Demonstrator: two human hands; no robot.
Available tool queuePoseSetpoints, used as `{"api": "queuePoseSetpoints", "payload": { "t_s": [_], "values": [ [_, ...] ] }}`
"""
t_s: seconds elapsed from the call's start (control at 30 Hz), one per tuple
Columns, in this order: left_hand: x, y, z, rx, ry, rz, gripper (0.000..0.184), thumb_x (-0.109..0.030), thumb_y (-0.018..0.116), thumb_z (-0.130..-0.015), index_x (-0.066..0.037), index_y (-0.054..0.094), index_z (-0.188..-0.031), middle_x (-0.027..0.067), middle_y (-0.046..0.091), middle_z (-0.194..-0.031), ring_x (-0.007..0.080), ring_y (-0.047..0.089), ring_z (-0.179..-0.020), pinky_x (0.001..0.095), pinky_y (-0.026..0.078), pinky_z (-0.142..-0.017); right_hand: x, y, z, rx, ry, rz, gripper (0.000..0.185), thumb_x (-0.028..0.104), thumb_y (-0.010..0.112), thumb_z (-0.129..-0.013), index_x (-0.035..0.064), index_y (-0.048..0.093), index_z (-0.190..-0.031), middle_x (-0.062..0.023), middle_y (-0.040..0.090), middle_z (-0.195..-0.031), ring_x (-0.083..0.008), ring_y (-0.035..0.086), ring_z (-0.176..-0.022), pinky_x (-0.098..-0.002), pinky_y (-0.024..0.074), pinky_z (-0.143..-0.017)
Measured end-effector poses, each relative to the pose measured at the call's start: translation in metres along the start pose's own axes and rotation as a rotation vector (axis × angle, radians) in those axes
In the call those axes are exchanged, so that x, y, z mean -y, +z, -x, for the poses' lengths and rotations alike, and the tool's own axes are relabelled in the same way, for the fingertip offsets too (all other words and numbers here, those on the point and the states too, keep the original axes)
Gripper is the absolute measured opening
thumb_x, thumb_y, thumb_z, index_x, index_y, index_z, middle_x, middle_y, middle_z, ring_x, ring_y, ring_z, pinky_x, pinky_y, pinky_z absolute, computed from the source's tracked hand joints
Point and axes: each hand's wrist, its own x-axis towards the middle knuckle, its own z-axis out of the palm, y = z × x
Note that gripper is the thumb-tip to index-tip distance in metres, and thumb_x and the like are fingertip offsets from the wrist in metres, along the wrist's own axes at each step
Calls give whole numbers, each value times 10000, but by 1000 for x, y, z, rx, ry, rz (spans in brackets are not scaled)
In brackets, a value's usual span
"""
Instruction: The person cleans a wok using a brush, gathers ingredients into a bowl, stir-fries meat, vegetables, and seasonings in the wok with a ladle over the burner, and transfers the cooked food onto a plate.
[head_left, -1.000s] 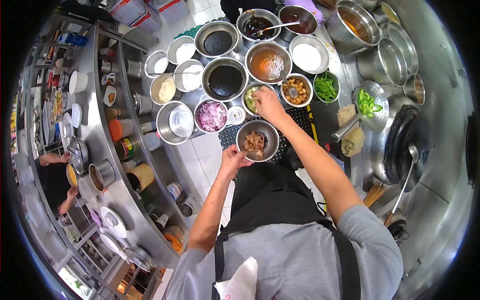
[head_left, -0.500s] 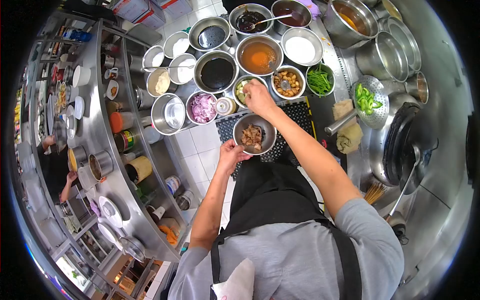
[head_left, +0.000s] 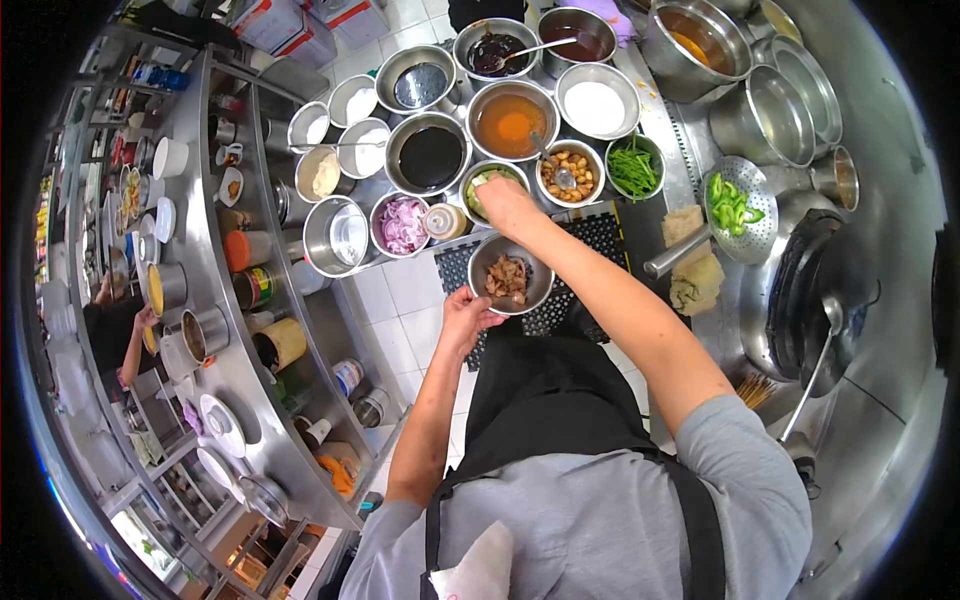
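metal table (head_left: 654, 108) w/ pots (head_left: 319, 240) stands before person (head_left: 590, 520) in black apron (head_left: 555, 400). btwn them, metal bowl (head_left: 543, 285) is held up, its near l. rim gripped by l. hand (head_left: 467, 319), thumb at the edge; bowl is just beyond & r. of that hand. r. hand (head_left: 507, 206) dips into small pot (head_left: 511, 171) past bowl; can't tell if its fingertips hold any pale green slices (head_left: 473, 193) there. in bowl: brown meat pcs (head_left: 507, 280).

White tiled floor (head_left: 408, 335), black perforated mat (head_left: 598, 240) on it, long steel counter (head_left: 272, 432) along the left, shiny steel wall (head_left: 890, 180) at right.
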Motion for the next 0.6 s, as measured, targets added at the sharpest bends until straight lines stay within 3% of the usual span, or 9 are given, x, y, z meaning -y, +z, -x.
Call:
{"api": "queuePoseSetpoints", "payload": {
  "t_s": [0.13, 0.17, 0.27, 0.4, 0.47, 0.53, 0.6],
  "values": [
    [-1, -2, 2, -26, -5, 5, 72, 60, 554, -910, 25, 518, -961, 245, 699, -897, 347, 749, -723, 381, 664, -626, -7, -11, 19, -210, 21, -284, 134, -41, 585, -792, -32, 690, -873, -277, 650, -957, -467, 656, -953, -525, 533, -834],
    [-1, -4, 2, -15, 0, 4, 77, 55, 561, -910, 27, 533, -977, 238, 701, -913, 341, 751, -743, 380, 664, -638, -8, -16, 23, -186, 22, -313, 188, -34, 580, -780, -36, 684, -938, -261, 639, -943, -451, 636, -919, -507, 513, -834],
    [4, -9, -4, 13, 9, 52, 73, 39, 569, -911, 18, 550, -978, 201, 711, -920, 302, 754, -755, 374, 658, -656, 8, -37, 35, -203, -81, -405, 175, -3, 613, -775, -31, 688, -931, -235, 642, -909, -433, 639, -890, -495, 514, -813],
    [-2, -3, -4, 14, 16, 67, 77, 34, 582, -914, 27, 561, -987, 196, 708, -920, 298, 754, -755, 373, 658, -651, 19, -68, 59, 138, -190, -408, 173, 108, 718, -811, -11, 698, -935, -192, 663, -914, -393, 663, -938, -468, 532, -848],
    [-6, 0, 1, 16, 8, 43, 82, 37, 580, -911, 30, 559, -989, 196, 707, -919, 301, 755, -753, 369, 658, -644, 4, -82, 63, -35, -98, -280, 216, 145, 757, -816, 17, 700, -980, -170, 669, -993, -376, 664, -955, -472, 530, -853],
    [-8, 2, 1, 16, 23, 31, 88, 39, 579, -910, 31, 554, -994, 202, 706, -915, 313, 753, -751, 372, 659, -639, -25, -90, 49, -434, 63, -173, 227, 135, 774, -809, 20, 690, -986, -160, 664, -991, -366, 664, -910, -474, 528, -814],
    [-8, 1, 5, 14, 43, 19, 96, 39, 578, -912, 33, 547, -1002, 216, 703, -908, 331, 750, -751, 380, 661, -635, -38, -105, 36, -527, 245, -293, 190, 138, 755, -828, 16, 674, -949, -164, 655, -952, -367, 658, -862, -471, 524, -765]
  ]
}}
